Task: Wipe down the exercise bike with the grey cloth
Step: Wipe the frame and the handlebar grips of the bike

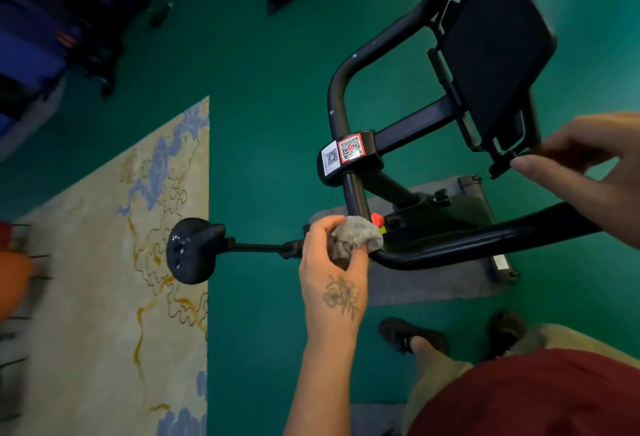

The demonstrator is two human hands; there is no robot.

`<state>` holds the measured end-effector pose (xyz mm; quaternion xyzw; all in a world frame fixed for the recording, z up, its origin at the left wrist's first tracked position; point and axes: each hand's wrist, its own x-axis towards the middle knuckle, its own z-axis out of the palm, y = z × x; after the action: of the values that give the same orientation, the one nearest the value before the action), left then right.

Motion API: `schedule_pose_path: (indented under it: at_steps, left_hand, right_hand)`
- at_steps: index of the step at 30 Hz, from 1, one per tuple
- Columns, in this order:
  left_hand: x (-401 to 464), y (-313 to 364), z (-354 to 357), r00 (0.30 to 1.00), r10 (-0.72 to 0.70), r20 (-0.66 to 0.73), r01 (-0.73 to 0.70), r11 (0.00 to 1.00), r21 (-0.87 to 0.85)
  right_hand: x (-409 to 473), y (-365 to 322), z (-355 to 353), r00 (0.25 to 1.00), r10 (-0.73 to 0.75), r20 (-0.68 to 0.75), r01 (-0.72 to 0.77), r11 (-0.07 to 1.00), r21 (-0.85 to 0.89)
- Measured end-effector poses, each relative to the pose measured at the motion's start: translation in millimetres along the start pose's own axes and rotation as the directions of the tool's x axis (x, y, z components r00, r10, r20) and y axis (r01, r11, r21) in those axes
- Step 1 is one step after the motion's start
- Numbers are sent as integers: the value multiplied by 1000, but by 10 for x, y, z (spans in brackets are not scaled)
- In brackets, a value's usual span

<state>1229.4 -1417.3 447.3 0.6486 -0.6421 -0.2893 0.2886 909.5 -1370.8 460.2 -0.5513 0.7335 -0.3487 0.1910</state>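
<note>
The black exercise bike [349, 86] fills the upper right, seen from above: curved handlebars, a clamp with two QR stickers [346, 153], a dark screen [495, 44] and a red knob [377, 218]. My left hand [332, 262] is shut on the crumpled grey cloth [358, 236] and presses it against the near handlebar's bend, by the red knob. At the right edge my right hand [585, 172] holds the lower corner of the screen's bracket between thumb and fingers. The black saddle [190, 250] sticks out to the left on its post.
The floor is green. A cream rug [104, 280] with blue and yellow lines lies at the left, under the saddle. A grey mat [426, 283] lies under the bike. My feet in dark sandals [412, 335] stand close to the mat. Dark blue equipment stands at the top left.
</note>
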Motion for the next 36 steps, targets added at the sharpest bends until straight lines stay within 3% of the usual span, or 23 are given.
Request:
schedule_pose_path:
  at_steps: [3, 6, 12, 15, 20, 24, 36]
  left_hand:
    - [-99, -48, 52, 998, -6, -55, 5, 1000, -23]
    - [-199, -10, 87, 990, -113, -84, 102, 986, -131]
    - [31, 48, 183, 985, -96, -143, 94, 995, -18]
    - [126, 4, 165, 977, -181, -117, 169, 980, -101]
    - [-91, -58, 163, 982, -175, -65, 170, 982, -77]
    - [-205, -44, 185, 968, -233, -96, 213, 961, -178]
    - [486, 11, 302, 966, -239, -97, 217, 956, -198]
  right_hand:
    - [-16, -26, 15, 1000, 8, -22, -7, 999, 37]
    - [-15, -30, 14, 1000, 4, -29, -2, 997, 71]
    - [4, 12, 46, 999, 12, -40, -8, 994, 111]
    - [-2, 22, 50, 999, 5, -37, 0, 991, 132]
    - [2, -13, 50, 999, 21, -49, -13, 988, 155]
    - [-2, -36, 52, 998, 30, -48, -21, 983, 180]
    - [-2, -61, 17, 998, 41, -41, -33, 981, 191]
